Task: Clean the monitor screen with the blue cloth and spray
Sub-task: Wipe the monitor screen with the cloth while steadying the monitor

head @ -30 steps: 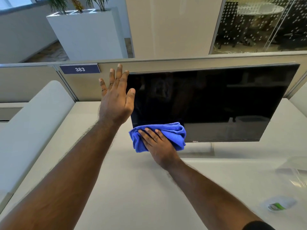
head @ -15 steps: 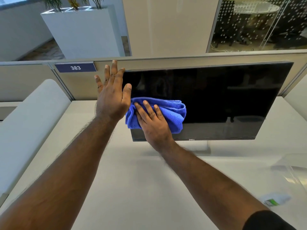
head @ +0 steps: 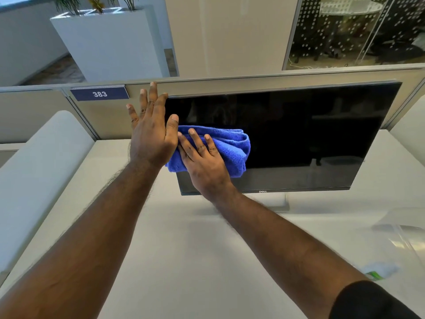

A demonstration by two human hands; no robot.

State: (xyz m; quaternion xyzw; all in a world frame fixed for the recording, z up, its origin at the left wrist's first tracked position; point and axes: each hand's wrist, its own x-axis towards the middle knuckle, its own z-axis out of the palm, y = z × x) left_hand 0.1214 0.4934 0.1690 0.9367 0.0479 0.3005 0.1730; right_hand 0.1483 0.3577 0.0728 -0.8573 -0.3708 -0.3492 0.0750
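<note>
Blue cloth (head: 226, 149), fuzzy microfiber by the look of it, is bunched into a thick folded wad w/ rolled edges, pressed flat against the lower left part of the monitor screen (head: 299, 134). Right hand (head: 204, 163) lies on top of it, fingers spread a bit and palm down, pinning it to the glass rather than gripping it. Left hand (head: 151, 132) is wide open, fingers straight up, flat along the monitor's left edge, w/ the thumb just touching the cloth's top corner. Screen is off, glossy black, thin bezel w/ a logo on the bottom strip; it's tilted back a little and reflects the room. It sits on a pale desk (head: 184, 261) in front of a beige partition (head: 276, 80) that has a navy tag (head: 99, 93) reading 383. Spray bottle (head: 379, 271) is lying near the right edge of the desk, blurry, clear plastic w/ a green label, well apart from both hands
</note>
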